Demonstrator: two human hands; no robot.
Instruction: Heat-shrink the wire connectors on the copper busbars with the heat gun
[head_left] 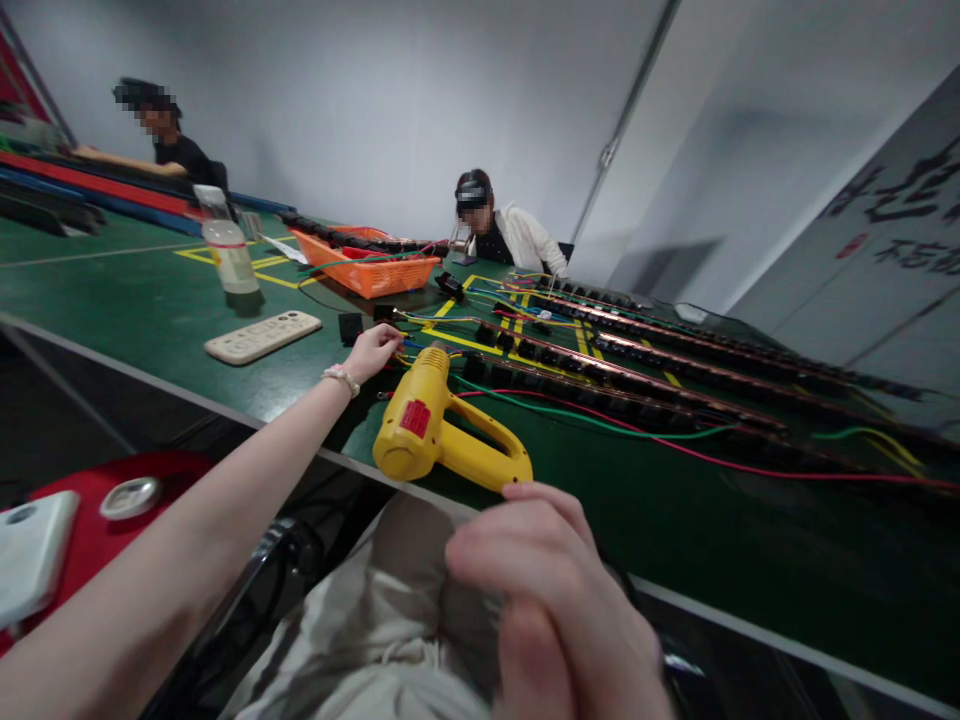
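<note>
Wires (411, 345) partly hidden behind the left hand (375, 350).

A workshop, shown by the yellow plastic heat gun (433, 440) and long copper-coloured strips (637, 386) beyond the right hand (559, 580).

One heat gun (414, 428); one bottle (229, 252)

The green counter (135, 290) is marked with yellow lines (281, 279). On it are set an upright bottle (231, 250), a beige remote-like device (262, 337), an orange basket (367, 278) and a yellow heat gun (420, 420). Farther right, long copper-edged rows (630, 380) and coloured wires (675, 436) are spread.
</note>
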